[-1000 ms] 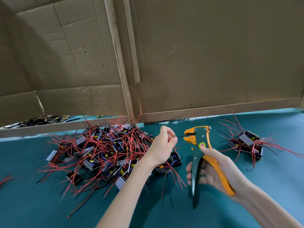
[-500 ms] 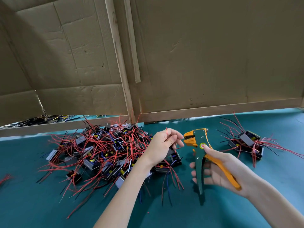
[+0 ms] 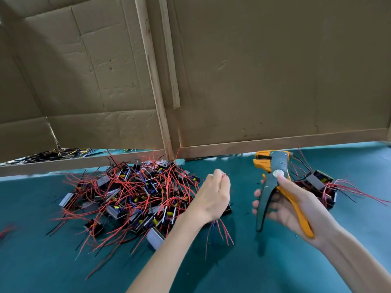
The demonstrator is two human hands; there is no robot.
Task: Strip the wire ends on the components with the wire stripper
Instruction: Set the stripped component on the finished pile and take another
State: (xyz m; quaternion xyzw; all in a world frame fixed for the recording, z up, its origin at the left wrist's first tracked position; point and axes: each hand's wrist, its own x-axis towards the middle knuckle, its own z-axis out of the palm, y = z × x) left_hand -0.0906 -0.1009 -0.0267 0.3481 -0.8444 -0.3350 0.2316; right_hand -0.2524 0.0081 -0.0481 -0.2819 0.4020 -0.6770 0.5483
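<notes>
Left hand (image 3: 213,195): raised just right of the big heap, fingers curled, pinching the end of a red wire (image 3: 223,177).
Right hand (image 3: 296,205): wrapped round the handles of the wire stripper (image 3: 273,172), which points head up.
Between them: a clear gap, stripper and wire not touching.
Big heap (image 3: 131,193): components tangled in red wires on the green table (image 3: 254,271).
Small heap (image 3: 317,182): just behind the right hand.
</notes>
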